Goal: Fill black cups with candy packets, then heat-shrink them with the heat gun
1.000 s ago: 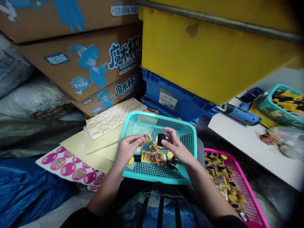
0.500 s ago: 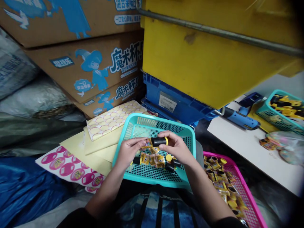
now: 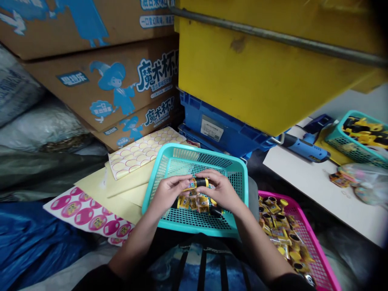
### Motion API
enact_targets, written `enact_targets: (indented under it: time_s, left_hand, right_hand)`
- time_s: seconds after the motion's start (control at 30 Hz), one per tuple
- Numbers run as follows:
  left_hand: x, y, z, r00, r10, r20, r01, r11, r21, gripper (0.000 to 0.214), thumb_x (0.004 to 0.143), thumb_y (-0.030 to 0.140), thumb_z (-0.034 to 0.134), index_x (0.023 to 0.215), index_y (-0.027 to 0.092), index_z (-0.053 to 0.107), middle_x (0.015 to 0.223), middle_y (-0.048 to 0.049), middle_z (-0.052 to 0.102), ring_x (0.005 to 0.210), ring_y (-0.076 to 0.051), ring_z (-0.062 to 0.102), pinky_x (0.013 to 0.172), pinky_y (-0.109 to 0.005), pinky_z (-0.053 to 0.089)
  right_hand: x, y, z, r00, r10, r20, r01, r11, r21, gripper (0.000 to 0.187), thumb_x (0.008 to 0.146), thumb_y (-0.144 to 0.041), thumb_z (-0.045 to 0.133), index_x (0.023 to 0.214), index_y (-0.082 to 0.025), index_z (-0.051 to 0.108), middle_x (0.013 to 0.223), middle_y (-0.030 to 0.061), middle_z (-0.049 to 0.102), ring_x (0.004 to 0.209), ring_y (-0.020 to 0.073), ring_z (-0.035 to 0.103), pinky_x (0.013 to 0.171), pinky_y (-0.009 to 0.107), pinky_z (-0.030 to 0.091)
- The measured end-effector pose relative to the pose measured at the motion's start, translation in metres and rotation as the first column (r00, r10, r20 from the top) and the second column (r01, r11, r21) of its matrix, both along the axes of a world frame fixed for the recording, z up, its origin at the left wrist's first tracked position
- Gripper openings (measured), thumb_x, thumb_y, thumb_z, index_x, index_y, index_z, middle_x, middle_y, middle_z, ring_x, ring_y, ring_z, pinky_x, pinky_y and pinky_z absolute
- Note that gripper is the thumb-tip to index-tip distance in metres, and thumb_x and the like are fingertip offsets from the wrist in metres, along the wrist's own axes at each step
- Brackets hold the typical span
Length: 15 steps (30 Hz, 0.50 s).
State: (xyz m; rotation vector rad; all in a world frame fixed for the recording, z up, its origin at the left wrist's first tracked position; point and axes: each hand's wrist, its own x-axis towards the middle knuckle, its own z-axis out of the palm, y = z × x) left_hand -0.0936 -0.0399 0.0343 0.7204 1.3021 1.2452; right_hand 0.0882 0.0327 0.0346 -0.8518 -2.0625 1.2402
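Both my hands meet over a teal mesh basket (image 3: 169, 161) on my lap. My right hand (image 3: 220, 190) grips a small black tube with a yellow cap (image 3: 200, 182), held level. Pinched in my left hand (image 3: 166, 193) is a small yellow packet (image 3: 190, 184), pressed against the tube's left end. Beneath my hands, on the basket floor, lie several more yellow packets (image 3: 194, 202) and black tubes.
A pink basket (image 3: 315, 246) of finished yellow and black pieces sits at my right. Sticker sheets (image 3: 87, 214) and cream paper lie at the left. Cardboard boxes (image 3: 100, 85), a blue crate (image 3: 224, 129) and a yellow bin (image 3: 266, 76) stand behind. A white table (image 3: 315, 190) holds a blue tool (image 3: 303, 146) and another teal basket.
My right hand turned the black tube from end-on to level. Both hands then drew together and dropped slightly, bringing the yellow packet against the tube.
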Motion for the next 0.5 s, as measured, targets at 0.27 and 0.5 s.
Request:
enact_targets:
  time_s: [0.27, 0.5]
  left_hand:
    - [0.007, -0.004, 0.002, 0.991, -0.027, 0.131, 0.022, 0.999, 0.037, 0.032, 0.058, 0.022, 0.083, 0.088, 0.020, 0.074, 0.087, -0.0029, 0.073, 0.071, -0.014, 0.068, 0.067, -0.025, 0.057]
    - [0.015, -0.005, -0.004, 0.974, 0.012, 0.225, -0.025, 0.998, 0.055, 0.033, 0.059, 0.025, 0.084, 0.090, 0.019, 0.074, 0.087, -0.0041, 0.074, 0.074, -0.013, 0.068, 0.070, -0.025, 0.057]
  right_hand:
    - [-0.011, -0.020, -0.007, 0.903, -0.109, -0.417, -0.219, 0.717, -0.661, 0.051, 0.089, -0.055, 0.048, 0.131, -0.027, 0.049, 0.135, 0.0112, 0.051, 0.121, 0.0264, 0.051, 0.098, 0.047, 0.043]
    - [-0.015, -0.025, -0.012, 0.862, -0.264, -0.433, 0.001, 0.855, -0.519, 0.036, 0.083, -0.049, 0.062, 0.111, -0.028, 0.056, 0.122, 0.0071, 0.059, 0.107, 0.0212, 0.059, 0.093, 0.039, 0.047]
